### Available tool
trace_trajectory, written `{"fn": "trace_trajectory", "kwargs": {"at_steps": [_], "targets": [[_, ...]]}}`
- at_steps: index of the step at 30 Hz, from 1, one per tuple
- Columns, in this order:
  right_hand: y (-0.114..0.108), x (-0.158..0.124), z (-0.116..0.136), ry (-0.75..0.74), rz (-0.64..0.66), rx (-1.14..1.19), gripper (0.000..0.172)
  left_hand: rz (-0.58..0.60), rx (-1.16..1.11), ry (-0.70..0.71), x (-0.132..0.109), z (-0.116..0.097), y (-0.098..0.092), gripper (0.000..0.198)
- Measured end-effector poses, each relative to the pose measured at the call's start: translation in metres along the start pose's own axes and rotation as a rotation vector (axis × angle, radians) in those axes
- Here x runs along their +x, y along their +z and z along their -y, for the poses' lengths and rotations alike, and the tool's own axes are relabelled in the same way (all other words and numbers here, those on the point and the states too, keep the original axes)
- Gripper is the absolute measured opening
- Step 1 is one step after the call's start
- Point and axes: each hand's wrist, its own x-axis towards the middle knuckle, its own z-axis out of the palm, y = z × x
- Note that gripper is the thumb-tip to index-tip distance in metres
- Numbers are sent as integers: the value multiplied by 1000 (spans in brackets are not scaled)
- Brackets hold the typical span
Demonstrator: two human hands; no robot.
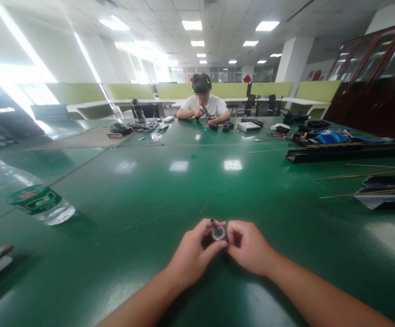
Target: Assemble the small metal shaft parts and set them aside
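Where the two hands meet just above the counter [170,190], a small metal part [218,232] is pinched between them. The left hand [192,256] is closed on one side of it, the right hand [248,247] on the other. A round shiny disc with a short stub is noted. It is judged light, stiff and smooth, likely slippery, and best gripped at the disc rim by fingertips. A plastic bottle [30,195] is laid on its side, well apart to the left. Its contents look clear, but the fill cannot be told. A person [202,106] is seated at the far end.
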Motion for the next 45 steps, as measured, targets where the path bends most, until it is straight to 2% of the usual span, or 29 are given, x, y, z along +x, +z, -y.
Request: {"fn": "trace_trajectory", "kwargs": {"at_steps": [7, 18, 27, 38, 43, 45], "targets": [[0, -1, 0, 0, -3, 21, 24, -18, -12, -10, 0, -4, 1, 22], [-4, 0, 5, -1, -7, -49, 23, -118, 20, 31, 1, -2, -1, 22], [-5, 0, 7, 8, -45, -78, 22, -221, 228, 142, 1, 4, -9, 28], [-5, 0, 6, 10, -55, -82, 22, -229, 294, 276, 1, 4, -13, 27], [-4, -1, 9, 68, -11, 27, 16, -240, 302, 319, 2, 6, -13, 30], [-4, -1, 11, 90, 3, 62, 21, -243, 314, 327, 2, 6, -14, 29]]}}
